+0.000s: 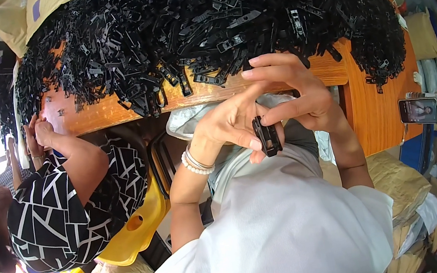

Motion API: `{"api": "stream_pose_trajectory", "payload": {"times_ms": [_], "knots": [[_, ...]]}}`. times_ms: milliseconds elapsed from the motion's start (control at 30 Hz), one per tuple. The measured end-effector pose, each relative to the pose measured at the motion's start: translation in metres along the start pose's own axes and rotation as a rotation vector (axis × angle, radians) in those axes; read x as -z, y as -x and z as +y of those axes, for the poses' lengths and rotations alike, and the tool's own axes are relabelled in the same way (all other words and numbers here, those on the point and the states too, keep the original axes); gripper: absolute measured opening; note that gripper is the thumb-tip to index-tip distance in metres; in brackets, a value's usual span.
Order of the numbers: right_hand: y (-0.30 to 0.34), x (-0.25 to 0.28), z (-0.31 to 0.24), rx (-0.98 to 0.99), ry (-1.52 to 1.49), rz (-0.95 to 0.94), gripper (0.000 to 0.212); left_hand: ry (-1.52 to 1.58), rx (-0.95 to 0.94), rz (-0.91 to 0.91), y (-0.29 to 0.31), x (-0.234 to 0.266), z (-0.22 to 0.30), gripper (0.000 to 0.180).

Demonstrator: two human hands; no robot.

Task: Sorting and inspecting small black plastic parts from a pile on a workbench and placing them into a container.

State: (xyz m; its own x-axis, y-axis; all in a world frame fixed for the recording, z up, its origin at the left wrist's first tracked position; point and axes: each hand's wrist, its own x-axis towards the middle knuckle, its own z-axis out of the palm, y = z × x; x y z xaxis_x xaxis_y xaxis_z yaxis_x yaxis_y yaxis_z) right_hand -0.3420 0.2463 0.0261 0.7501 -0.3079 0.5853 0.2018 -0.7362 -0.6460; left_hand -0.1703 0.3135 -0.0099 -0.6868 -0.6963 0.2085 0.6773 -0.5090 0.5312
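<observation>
A small black plastic clip sits in front of my torso, between the thumb and fingers of my left hand. That hand is closed on it, and a pearl bracelet and bangles circle the wrist. My right hand reaches in from the right. Its thumb tip touches or nearly touches the clip's upper end, while its other visible fingers stretch out apart toward the table edge. A small dark piece shows beside those fingertips; I cannot tell whether they touch it. Beyond both hands lies a large heap of black plastic clips.
The heap covers much of the wooden table. At left, another person in a black-and-white patterned top sits by a yellow chair, hands at the table edge. A phone stands at right, near brown paper bags.
</observation>
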Motion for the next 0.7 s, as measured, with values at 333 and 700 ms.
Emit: {"api": "stream_pose_trajectory", "payload": {"times_ms": [333, 700], "knots": [[0.013, -0.009, -0.032, -0.171, 0.194, 0.025, 0.021, -0.182, -0.154, 0.315, 0.001, -0.008, -0.002, 0.096], [0.045, -0.028, -0.015, -0.521, -0.083, 0.527, 0.014, -2.08, -0.474, 1.458, 0.026, 0.067, 0.033, 0.011]]}}
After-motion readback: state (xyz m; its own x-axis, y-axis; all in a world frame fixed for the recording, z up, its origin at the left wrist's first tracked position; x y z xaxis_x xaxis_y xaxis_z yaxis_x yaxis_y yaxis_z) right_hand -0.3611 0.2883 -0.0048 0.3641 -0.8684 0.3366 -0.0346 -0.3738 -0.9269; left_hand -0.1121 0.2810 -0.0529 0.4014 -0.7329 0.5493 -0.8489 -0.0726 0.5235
